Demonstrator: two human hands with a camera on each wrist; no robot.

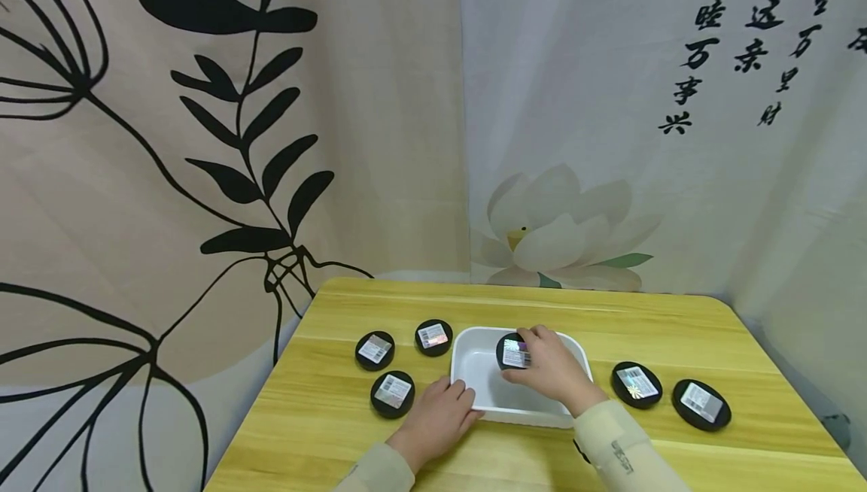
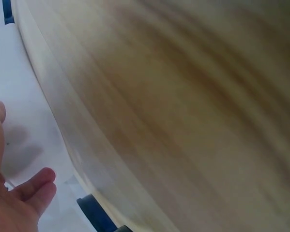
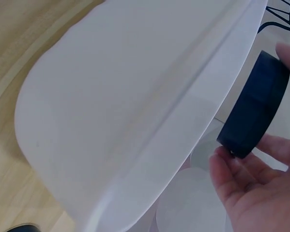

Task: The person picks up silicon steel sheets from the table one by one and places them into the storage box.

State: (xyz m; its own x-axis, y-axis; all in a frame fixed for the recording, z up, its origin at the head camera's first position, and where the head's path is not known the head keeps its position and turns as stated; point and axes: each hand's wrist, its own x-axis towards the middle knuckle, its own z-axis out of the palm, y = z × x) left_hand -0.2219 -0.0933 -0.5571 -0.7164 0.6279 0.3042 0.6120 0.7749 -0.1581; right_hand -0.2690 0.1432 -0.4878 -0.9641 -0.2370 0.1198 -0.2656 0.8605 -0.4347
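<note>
1. Head: bright, soft light; glare on the label (image 1: 637, 382) just right of the right hand (image 1: 554, 369).
2. Left wrist: blurred desk (image 2: 149, 121), tray (image 2: 31, 101) shadowed beside the left hand (image 2: 13, 205).
3. Right wrist: dimmer.

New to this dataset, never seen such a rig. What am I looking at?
No machine here: a person works with bare hands. The wide picture comes from a camera worn on the head; the other two come from cameras on the left and right wrists. On the wooden table sits a white tray, with three black discs bearing stickers to its left and two more discs to its right. The left hand holds the tray's near left corner. The right hand holds a sixth disc over the tray.
</note>
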